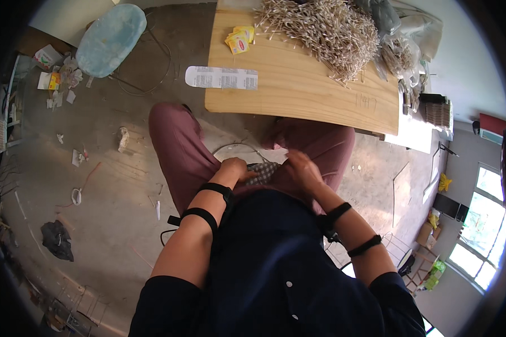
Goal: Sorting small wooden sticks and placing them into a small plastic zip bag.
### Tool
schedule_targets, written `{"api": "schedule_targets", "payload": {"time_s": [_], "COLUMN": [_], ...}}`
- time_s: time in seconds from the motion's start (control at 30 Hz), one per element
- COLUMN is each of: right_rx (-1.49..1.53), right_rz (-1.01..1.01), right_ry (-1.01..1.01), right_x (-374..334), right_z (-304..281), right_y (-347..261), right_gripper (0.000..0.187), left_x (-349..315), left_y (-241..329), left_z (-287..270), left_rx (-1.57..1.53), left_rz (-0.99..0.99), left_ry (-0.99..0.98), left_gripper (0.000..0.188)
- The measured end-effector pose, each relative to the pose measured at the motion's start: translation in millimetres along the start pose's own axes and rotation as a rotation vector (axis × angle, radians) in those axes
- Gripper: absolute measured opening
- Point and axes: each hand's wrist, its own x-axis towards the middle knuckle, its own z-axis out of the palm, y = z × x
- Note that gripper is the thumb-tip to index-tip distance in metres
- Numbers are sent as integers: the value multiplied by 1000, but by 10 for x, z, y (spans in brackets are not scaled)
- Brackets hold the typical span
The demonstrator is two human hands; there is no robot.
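Both my hands are down in my lap, between my knees. My left hand [236,169] rests at the edge of a grey-and-white checked cloth or seat [262,173], its fingers reaching onto it. Over my right thigh, my right hand [305,171] hangs with loosely bent fingers and nothing seen in it. Beyond my knees stands a light wooden table [298,95]. On it lie a heap of thin pale sticks like cotton swabs [331,33], some small yellow packets [239,40] and a printed paper strip [222,78], rounded at its left end, which overhangs the table's left edge.
Clear plastic bags [402,53] with more sticks sit at the table's right end. A pale blue oval stool seat [111,40] stands at the far left. Paper scraps and a black plastic bag [57,240] litter the concrete floor. Windows [480,224] are at the right.
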Motion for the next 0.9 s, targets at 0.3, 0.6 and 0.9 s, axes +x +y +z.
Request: {"api": "schedule_targets", "payload": {"time_s": [0.3,0.6,0.9], "right_rx": [-202,-214,-186], "right_rz": [229,286,113], "right_ry": [-566,-849,-864], "right_x": [431,572,540], "right_z": [174,328,437], "right_y": [-82,-447,-324], "right_gripper": [39,59,62], "left_x": [26,73,-187], "left_y": [57,-72,-79], "left_z": [-165,50,189], "left_rx": [-14,-40,-164], "left_rz": [114,173,9], "left_ry": [-105,-96,13], "left_gripper": [65,72,72]}}
